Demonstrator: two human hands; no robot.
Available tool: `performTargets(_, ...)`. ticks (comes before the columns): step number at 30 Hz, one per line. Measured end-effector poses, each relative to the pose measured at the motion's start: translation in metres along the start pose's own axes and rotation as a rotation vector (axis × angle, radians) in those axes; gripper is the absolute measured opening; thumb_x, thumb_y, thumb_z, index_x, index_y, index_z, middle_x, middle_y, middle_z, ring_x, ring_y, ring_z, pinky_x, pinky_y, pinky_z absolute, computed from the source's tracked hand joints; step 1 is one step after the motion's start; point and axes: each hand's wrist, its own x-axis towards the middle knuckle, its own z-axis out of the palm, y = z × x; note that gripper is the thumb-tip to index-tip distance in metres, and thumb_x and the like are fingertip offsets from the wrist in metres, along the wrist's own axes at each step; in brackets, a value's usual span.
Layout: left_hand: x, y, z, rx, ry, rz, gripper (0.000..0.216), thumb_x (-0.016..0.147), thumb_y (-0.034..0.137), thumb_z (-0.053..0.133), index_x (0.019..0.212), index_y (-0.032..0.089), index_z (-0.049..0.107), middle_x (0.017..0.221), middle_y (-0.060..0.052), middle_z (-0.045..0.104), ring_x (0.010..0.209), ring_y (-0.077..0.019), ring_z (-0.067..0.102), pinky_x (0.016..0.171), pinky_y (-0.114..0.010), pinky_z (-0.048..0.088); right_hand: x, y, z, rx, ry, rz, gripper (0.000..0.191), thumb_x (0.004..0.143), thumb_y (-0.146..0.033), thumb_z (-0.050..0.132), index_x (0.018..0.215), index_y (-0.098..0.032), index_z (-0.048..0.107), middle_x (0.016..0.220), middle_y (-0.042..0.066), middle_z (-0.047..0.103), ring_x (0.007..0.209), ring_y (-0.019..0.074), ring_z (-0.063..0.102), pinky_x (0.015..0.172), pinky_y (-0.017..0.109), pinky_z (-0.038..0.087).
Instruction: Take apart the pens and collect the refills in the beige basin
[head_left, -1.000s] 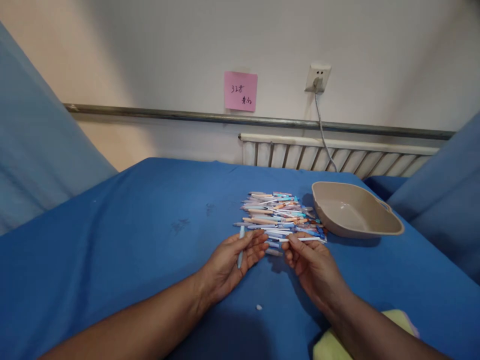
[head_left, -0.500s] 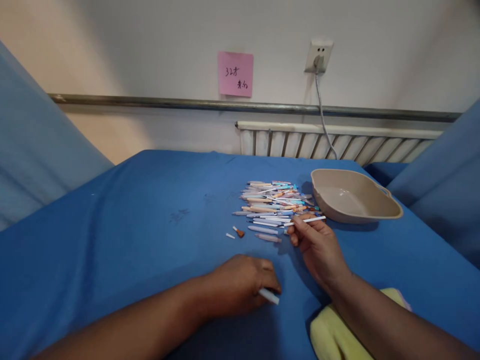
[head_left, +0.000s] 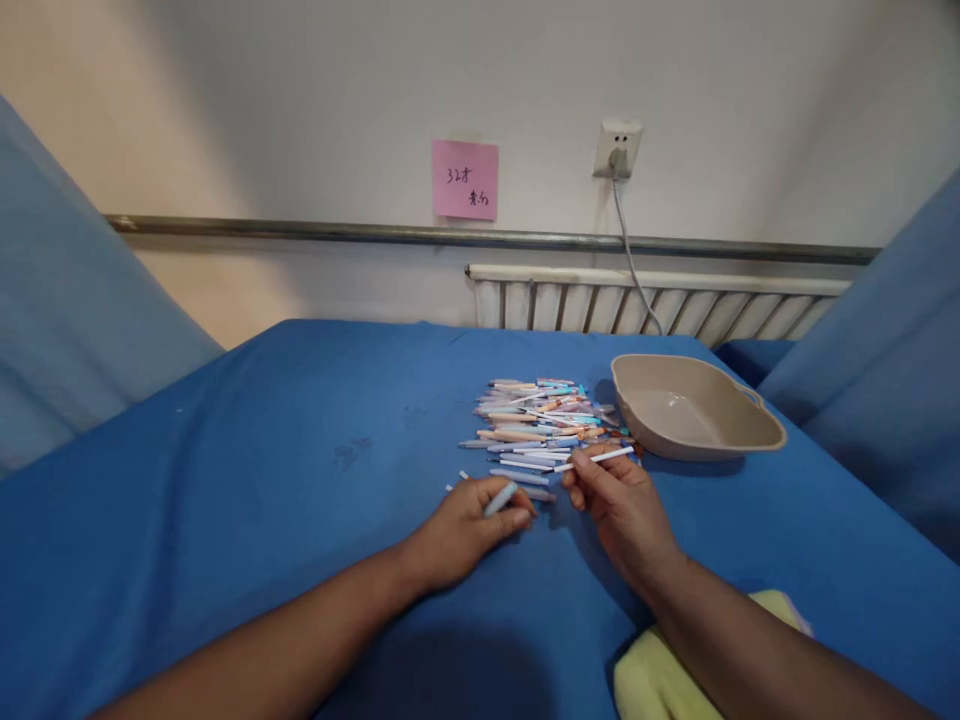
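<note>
L hand (head_left: 465, 522) is curled w/ a lt-blue pen barrel (head_left: 500, 498) caught b/w thumb & fingers; fingertips are low nr the table (head_left: 225, 520), can't tell if they've hold of anything else. R hand (head_left: 619, 500) pinches a thin white stick (head_left: 611, 455) b/w thumb & index, dark tip pointing L; other fingers folded in.

Pen pile (head_left: 525, 415) lies b/w the hands & the table's far edge, R of ctr, most pens approx. parallel to that edge. Lt-blue pen (head_left: 519, 477) & greyish pen (head_left: 536, 494) lie on the pile's near side. Small white bits (head_left: 463, 475) just beyond L hand.

Beige basin (head_left: 697, 405) stands just R of pile, nr table's far R corner. Yellow cloth (head_left: 664, 675) is toward the near side, partly under R forearm (head_left: 750, 645).

Past far edge: radiator (head_left: 570, 305), metal rail (head_left: 337, 232), pink note (head_left: 465, 180), socket (head_left: 618, 148) w/ grey cord (head_left: 634, 265) plugged in. Blue curtains (head_left: 75, 300) hang at L & R edges.
</note>
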Motion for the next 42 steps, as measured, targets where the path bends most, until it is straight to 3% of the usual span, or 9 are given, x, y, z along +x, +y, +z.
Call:
performTargets(4,0.006,-0.003,-0.009,-0.395,0.082,-0.172,0.032,0.079,0.045,0.061,0.088,0.015,0.057,0.06,0.006,0.046,0.038,-0.0024,0.02,0.037,-0.019,0.014,0.0,0.001,0.001,-0.016,-0.02,0.015,0.02,0.074,-0.033,0.071,0.074,-0.017,0.059,0.063,-0.001,0.063,0.051,0.0079,0.05,0.049,0.02,0.037)
performTargets(9,0.003,-0.001,-0.013,-0.65,0.052,-0.203,0.024,0.079,0.035,0.066,0.089,0.016,0.055,0.055,0.01,0.033,0.039,-0.0018,0.015,0.036,-0.017,0.009,-0.004,0.001,0.003,-0.11,-0.087,0.005,0.021,0.077,-0.034,0.068,0.073,-0.016,0.058,0.064,0.0,0.064,0.049,0.0071,0.051,0.05,0.02,0.039)
performTargets(13,0.003,0.0,-0.014,-0.738,0.007,-0.218,0.023,0.081,0.036,0.064,0.079,0.016,0.052,0.054,0.009,0.032,0.039,-0.0011,0.013,0.035,-0.016,0.008,-0.009,0.0,0.005,-0.198,-0.141,-0.028,0.02,0.079,-0.035,0.066,0.075,-0.017,0.058,0.065,0.001,0.065,0.049,0.0079,0.052,0.05,0.021,0.041)
performTargets(24,0.003,-0.002,-0.011,-0.792,-0.021,-0.2,0.019,0.078,0.028,0.067,0.081,0.014,0.055,0.059,0.008,0.038,0.039,0.0001,0.015,0.035,-0.016,0.009,-0.023,-0.006,0.012,-0.415,-0.183,-0.142,0.018,0.084,-0.034,0.059,0.078,-0.017,0.062,0.07,0.002,0.065,0.055,0.0102,0.057,0.053,0.023,0.046)
performTargets(27,0.006,-0.005,-0.013,-0.726,0.03,-0.204,0.02,0.08,0.033,0.064,0.08,0.015,0.054,0.056,0.009,0.035,0.039,-0.001,0.013,0.035,-0.016,0.009,-0.021,-0.005,0.012,-0.414,-0.163,-0.125,0.019,0.083,-0.035,0.061,0.078,-0.017,0.062,0.07,0.002,0.065,0.054,0.0102,0.057,0.052,0.023,0.046)
performTargets(30,0.009,-0.005,-0.014,-0.557,0.116,-0.183,0.022,0.081,0.038,0.061,0.08,0.016,0.054,0.054,0.009,0.036,0.038,-0.0021,0.015,0.035,-0.017,0.011,-0.015,-0.006,0.008,-0.326,-0.034,-0.164,0.018,0.081,-0.035,0.063,0.078,-0.017,0.061,0.069,0.001,0.065,0.053,0.0094,0.056,0.052,0.022,0.046)
performTargets(33,0.005,0.001,-0.006,-0.22,0.133,-0.047,0.019,0.078,0.034,0.064,0.076,0.015,0.059,0.059,0.005,0.049,0.046,-0.0047,0.036,0.044,-0.016,0.029,-0.005,-0.006,0.001,-0.201,0.103,-0.19,0.017,0.079,-0.035,0.065,0.08,-0.018,0.06,0.069,-0.001,0.064,0.052,0.0084,0.053,0.048,0.02,0.043)
performTargets(37,-0.005,0.009,0.021,0.285,-0.096,0.21,0.013,0.08,0.025,0.06,0.086,0.017,0.068,0.081,-0.003,0.063,0.078,-0.0145,0.056,0.072,-0.023,0.042,0.005,-0.004,-0.003,-0.161,0.158,-0.173,0.022,0.077,-0.038,0.066,0.081,-0.018,0.059,0.069,-0.001,0.063,0.05,0.0085,0.051,0.041,0.018,0.038)
performTargets(42,-0.004,0.01,0.05,0.581,-0.244,0.283,0.027,0.083,0.027,0.058,0.109,0.022,0.064,0.097,-0.005,0.064,0.086,-0.0165,0.059,0.074,-0.023,0.044,0.008,-0.005,-0.001,-0.198,0.093,-0.182,0.022,0.078,-0.039,0.064,0.079,-0.017,0.058,0.067,-0.001,0.064,0.047,0.0076,0.05,0.042,0.018,0.036)
